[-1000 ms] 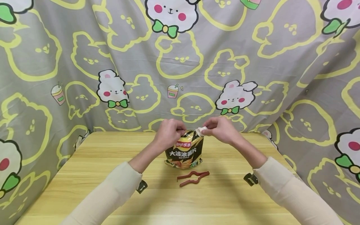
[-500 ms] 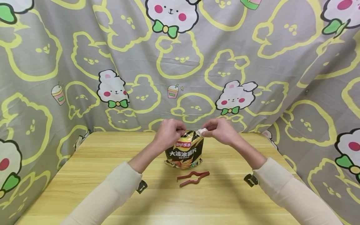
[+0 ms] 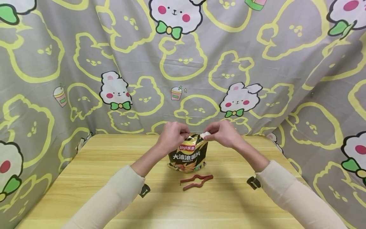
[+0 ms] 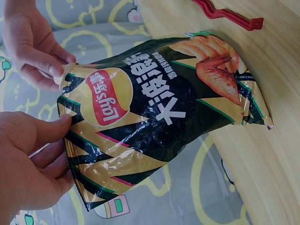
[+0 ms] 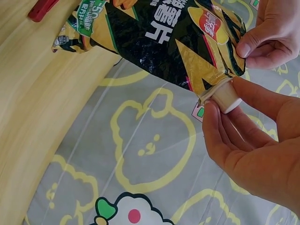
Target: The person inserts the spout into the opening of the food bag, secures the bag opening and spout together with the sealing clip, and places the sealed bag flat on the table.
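Observation:
A black and gold Lay's potato chip bag (image 3: 188, 157) stands upright on the table, its printed front facing me. My left hand (image 3: 171, 137) pinches the bag's top edge between thumb and fingers, left of the middle. At the top right corner, my right hand (image 3: 226, 134) holds a small white plastic cap-like piece (image 5: 227, 97) between thumb and fingers. In the right wrist view its rim lies against the bag's corner; how it is joined there cannot be seen. The left wrist view shows the bag (image 4: 140, 112) with both hands at its top edge.
A dark red two-armed plastic tool (image 3: 197, 182), spread in a V, lies on the wooden table (image 3: 114, 178) just in front of the bag. A grey patterned curtain (image 3: 137, 63) hangs close behind and along both sides.
The right hand has shifted and turned slightly with the white piece, which now sits lower against the bag's corner. The left hand keeps its pinch, and the red tool has not moved.

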`<action>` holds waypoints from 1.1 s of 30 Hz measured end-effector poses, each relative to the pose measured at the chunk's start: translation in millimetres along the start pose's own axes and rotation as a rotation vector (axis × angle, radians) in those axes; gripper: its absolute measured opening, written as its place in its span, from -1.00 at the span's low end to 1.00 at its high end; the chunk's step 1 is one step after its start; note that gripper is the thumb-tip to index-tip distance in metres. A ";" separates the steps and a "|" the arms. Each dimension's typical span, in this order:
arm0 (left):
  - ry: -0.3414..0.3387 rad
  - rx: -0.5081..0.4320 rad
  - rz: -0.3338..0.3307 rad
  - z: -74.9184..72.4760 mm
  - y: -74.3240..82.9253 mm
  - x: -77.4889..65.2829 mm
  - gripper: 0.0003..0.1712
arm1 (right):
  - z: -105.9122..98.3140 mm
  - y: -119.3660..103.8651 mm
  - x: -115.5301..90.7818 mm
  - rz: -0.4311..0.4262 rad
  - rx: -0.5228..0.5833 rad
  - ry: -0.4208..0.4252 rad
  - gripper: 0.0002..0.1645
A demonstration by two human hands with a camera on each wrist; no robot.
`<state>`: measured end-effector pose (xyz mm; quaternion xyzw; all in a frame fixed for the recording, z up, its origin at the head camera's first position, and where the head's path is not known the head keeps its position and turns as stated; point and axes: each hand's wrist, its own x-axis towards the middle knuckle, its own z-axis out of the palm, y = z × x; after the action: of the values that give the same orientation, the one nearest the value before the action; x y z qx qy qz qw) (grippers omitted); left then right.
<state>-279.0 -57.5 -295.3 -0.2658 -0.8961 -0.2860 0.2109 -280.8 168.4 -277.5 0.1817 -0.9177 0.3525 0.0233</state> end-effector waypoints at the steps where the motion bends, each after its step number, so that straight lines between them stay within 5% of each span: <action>1: -0.001 -0.001 0.001 0.2 0.2 -0.2 -0.82 | 0.1 0.1 0.1 0.001 -0.002 0.002 -0.72; 33: -0.003 -0.001 0.020 -0.3 -1.9 -1.2 -0.82 | 3.1 2.1 1.9 -0.010 -0.009 -0.003 -0.72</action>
<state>-279.2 -59.3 -296.5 -0.2753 -0.8936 -0.2838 0.2126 -283.1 167.2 -280.8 0.1868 -0.9184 0.3480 0.0245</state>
